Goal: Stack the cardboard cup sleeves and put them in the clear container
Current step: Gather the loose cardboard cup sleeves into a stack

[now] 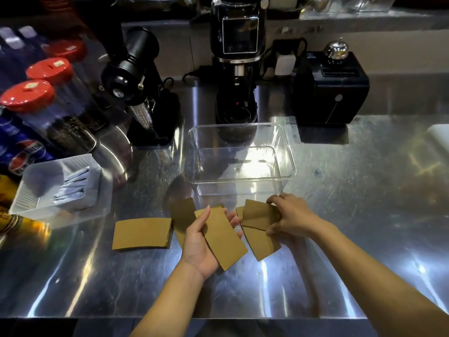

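The left hand (pixel 205 242) is lying palm up just above the surface (pixel 315 276), its grip closing on one flat sleeve (pixel 224 239): thumb pressing the top face, fingers supporting it underneath. That sleeve is angling from the fingertips down past the heel of the palm.

To the right of this grip, the right hand (pixel 290 218) is pinching a second sleeve (pixel 258 214) between thumb and fingers and lifting its far edge. Under it a third sleeve (pixel 262 244) is lying on the surface, and there may be another beneath; the overlap is hard to read.

Behind the left grip a fourth sleeve (pixel 183 215) is resting partly hidden by the hand, and further left a small pile of sleeves (pixel 142 233) is sitting flat, apart from the others.

Just beyond both grips the clear container (pixel 289 164) is standing upright with nothing inside. Left of it a white tray (pixel 31 173) is holding packets (pixel 73 188).
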`<control>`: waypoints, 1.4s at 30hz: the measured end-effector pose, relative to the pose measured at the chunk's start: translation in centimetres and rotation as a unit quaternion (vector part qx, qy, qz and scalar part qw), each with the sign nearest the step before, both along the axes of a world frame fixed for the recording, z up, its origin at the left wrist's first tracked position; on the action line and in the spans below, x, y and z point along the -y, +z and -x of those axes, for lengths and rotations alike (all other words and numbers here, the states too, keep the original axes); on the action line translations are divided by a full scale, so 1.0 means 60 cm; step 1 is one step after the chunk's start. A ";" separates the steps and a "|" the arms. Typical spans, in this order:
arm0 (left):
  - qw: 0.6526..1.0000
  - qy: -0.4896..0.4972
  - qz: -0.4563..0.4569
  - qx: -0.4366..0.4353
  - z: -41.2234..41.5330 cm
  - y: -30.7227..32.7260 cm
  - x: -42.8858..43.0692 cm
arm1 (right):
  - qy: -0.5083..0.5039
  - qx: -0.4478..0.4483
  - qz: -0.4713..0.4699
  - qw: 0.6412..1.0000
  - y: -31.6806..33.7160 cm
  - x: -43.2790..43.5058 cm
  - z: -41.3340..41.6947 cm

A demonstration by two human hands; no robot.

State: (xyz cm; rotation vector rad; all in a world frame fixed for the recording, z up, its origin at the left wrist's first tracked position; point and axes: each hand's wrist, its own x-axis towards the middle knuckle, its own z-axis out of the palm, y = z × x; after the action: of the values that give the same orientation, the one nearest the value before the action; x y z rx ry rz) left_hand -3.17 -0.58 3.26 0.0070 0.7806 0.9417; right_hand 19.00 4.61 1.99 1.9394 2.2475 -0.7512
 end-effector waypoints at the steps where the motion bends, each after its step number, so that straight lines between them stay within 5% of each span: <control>1: 1.000 0.002 0.002 -0.004 0.000 -0.001 0.001 | -0.019 -0.025 0.004 0.999 -0.001 0.003 -0.001; 9: 1.000 0.012 0.010 0.000 -0.008 -0.002 0.003 | -0.090 -0.270 -0.004 0.959 0.047 0.021 -0.006; 15: 0.999 -0.017 -0.038 0.016 -0.023 0.003 -0.004 | -0.143 -0.427 0.039 0.892 0.096 0.034 0.023; 23: 0.997 -0.057 -0.047 0.013 -0.032 0.013 0.002 | -0.113 -0.446 0.060 0.886 0.083 0.053 0.067; 26: 0.993 -0.084 -0.064 -0.051 -0.032 0.016 0.009 | -0.120 -0.439 0.065 0.888 0.083 0.049 0.064; 30: 0.985 -0.023 -0.062 -0.157 -0.035 0.017 0.014 | -0.185 -0.407 0.056 0.893 0.083 0.042 0.054; 34: 0.984 0.035 -0.021 -0.171 -0.031 0.010 0.004 | -0.196 -0.460 0.140 0.854 0.074 0.050 0.046; 37: 0.988 -0.004 -0.032 -0.151 -0.025 0.012 0.002 | -0.220 -0.504 0.114 0.827 0.069 0.054 0.055; 42: 0.987 -0.150 -0.057 -0.024 -0.011 0.017 0.000 | -0.226 -0.481 0.022 0.847 0.082 0.030 0.042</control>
State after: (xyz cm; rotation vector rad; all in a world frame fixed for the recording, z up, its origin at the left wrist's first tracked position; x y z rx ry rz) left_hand -2.53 -0.59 4.29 0.2419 0.7450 0.7001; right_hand 16.46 2.82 6.91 2.4258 2.0452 -2.2330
